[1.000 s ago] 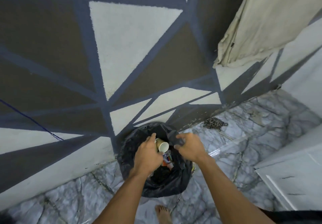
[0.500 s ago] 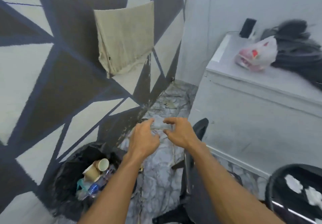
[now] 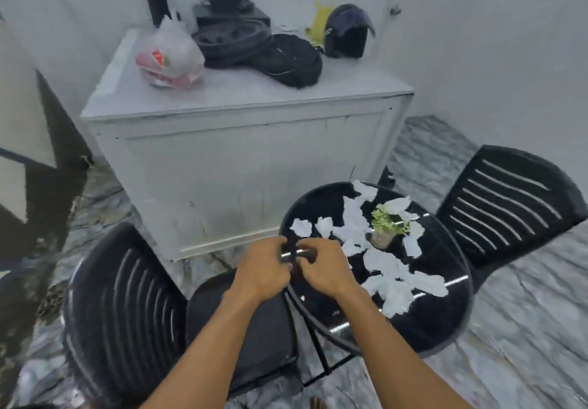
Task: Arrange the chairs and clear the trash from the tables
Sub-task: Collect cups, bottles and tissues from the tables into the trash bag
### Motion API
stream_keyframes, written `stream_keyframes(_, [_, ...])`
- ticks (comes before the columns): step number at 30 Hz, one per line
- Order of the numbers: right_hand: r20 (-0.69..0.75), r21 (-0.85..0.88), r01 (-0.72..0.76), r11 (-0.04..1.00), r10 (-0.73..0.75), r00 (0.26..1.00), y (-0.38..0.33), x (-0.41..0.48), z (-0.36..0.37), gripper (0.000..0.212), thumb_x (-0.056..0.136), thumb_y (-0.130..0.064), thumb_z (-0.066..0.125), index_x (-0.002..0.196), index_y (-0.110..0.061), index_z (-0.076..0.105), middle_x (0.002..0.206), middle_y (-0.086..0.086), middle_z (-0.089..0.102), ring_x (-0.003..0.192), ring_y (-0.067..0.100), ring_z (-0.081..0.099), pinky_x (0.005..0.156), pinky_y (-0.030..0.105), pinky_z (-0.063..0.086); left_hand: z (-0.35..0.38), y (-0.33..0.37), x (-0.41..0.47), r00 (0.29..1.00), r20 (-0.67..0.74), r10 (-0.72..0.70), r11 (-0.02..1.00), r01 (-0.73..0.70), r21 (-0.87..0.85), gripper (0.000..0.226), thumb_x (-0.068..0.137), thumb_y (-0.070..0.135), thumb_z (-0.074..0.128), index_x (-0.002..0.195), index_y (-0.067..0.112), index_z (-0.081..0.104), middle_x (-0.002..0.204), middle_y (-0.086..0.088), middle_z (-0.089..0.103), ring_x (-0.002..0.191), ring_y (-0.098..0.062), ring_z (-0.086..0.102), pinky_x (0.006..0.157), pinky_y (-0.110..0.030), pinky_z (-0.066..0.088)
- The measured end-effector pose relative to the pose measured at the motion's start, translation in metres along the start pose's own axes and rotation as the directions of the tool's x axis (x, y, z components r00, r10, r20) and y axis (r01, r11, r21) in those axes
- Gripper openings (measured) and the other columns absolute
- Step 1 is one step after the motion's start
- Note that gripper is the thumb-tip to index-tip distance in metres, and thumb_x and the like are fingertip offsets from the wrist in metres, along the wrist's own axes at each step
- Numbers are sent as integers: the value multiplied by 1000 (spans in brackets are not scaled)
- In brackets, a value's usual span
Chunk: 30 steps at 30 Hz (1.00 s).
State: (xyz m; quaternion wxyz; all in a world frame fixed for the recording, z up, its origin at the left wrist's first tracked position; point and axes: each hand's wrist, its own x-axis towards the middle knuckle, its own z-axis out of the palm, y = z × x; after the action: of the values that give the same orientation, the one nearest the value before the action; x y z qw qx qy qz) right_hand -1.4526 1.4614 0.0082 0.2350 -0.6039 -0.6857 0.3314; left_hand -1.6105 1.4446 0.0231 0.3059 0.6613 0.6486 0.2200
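Round black table point(image 3: 439, 319) littered with torn white paper scraps point(image 3: 386, 263), which are lying scattered from its 12 o'clock rim to its 5 o'clock side around a small potted plant point(image 3: 385, 225). Both hands are hovering together over the table's 9 o'clock rim: the left hand point(image 3: 265, 267) and right hand point(image 3: 324, 268) are curling their fingers inward, fingertips nearly meeting. Motion blur is hiding whether either is pinching anything; nothing is visibly held. Judged from this posture, the hands are arriving at the near edge to begin gathering scraps, the nearest piece point(image 3: 300, 227) lying just beyond them at 12 o'clock.

One slatted black chair point(image 3: 127, 313) is standing at the table's 9 o'clock, its seat tucked against the rim below the forearms; a second chair point(image 3: 506, 205) is standing at 2 o'clock, turned askew. A white cabinet point(image 3: 241, 166) is closing off 11 o'clock. Open floor point(image 3: 525, 329) is remaining at 4 o'clock, probably the freest side for repositioning chairs. The plant pot may tip if scraps are swept carelessly.
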Motion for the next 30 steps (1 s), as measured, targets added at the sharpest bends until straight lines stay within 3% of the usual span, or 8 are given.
stream_keyframes(4, [-91, -19, -255, 967, 253, 963, 111, -1, -51, 38, 82, -22, 65, 120, -21, 67, 121, -5, 67, 112, 14, 61, 99, 30, 47, 104, 39, 47, 978, 207, 27, 994, -49, 98, 59, 84, 28, 66, 141, 24, 52, 141, 7, 56, 133, -17, 47, 108, -37, 42])
stream_keyframes(8, [-63, -168, -423, 890, 419, 906, 210, 2, -86, 68, 82, -30, 71, 144, -25, 43, 151, 0, 40, 141, 18, 31, 112, 31, 32, 191, 59, 76, 924, 383, -9, 988, -51, 146, 70, 84, 24, 65, 149, 22, 41, 150, 5, 46, 141, -17, 35, 112, -33, 36])
stream_keyframes(12, [70, -375, -406, 833, 462, 884, 258, 14, -95, 103, 69, -41, 81, 152, -35, 19, 163, 2, 6, 148, 28, 6, 112, 53, 31, 226, 65, 120, 951, 309, -23, 980, -40, 195, 79, 76, 16, 71, 149, 17, 41, 145, -4, 49, 138, -24, 38, 108, -39, 43])
stream_keyframes(17, [196, -459, -334, 823, 460, 866, 277, 38, -83, 112, 62, -46, 85, 149, -38, 16, 162, 1, -2, 146, 34, 8, 104, 57, 38, 236, 68, 172, 942, 330, -56, 908, -89, 410, 89, 79, 18, 73, 154, 25, 25, 165, -10, 11, 149, -31, 14, 116, -44, 33])
stream_keyframes(22, [126, -516, -292, 806, 409, 904, 284, 52, -72, 58, 75, -34, 75, 130, -28, 57, 139, -1, 40, 126, 29, 34, 91, 40, 46, 257, 61, 204, 908, 415, -59, 828, -188, 528, 90, 86, 19, 68, 157, 29, 13, 166, -7, -5, 149, -34, 12, 110, -45, 40])
stream_keyframes(25, [76, -395, -294, 870, 350, 934, 291, 50, -68, 21, 79, -3, 59, 92, -14, 70, 96, -3, 53, 100, 20, 45, 62, 23, 39, 268, 57, 206, 882, 465, -71, 809, -222, 545, 73, 90, 16, 63, 153, 25, 26, 163, -10, 11, 142, -32, 24, 105, -44, 44])
stream_keyframes(28, [31, -272, -365, 890, 388, 921, 296, 47, -68, 28, 71, 11, 47, 67, -10, 65, 75, -2, 53, 79, 18, 45, 55, 22, 39, 278, 48, 194, 910, 411, -44, 868, -170, 468, 55, 89, 0, 58, 140, 16, 52, 146, -6, 41, 129, -27, 41, 99, -35, 47])
stream_keyframes(30, [40, -199, -392, 898, 407, 913, 294, 49, -72, 43, 70, 12, 44, 50, -26, 44, 63, -5, 42, 68, 18, 43, 48, 15, 30, 280, 44, 184, 935, 354, -38, 916, -108, 386, 41, 83, -10, 53, 115, 10, 69, 118, -4, 59, 113, -26, 56, 84, -30, 50])
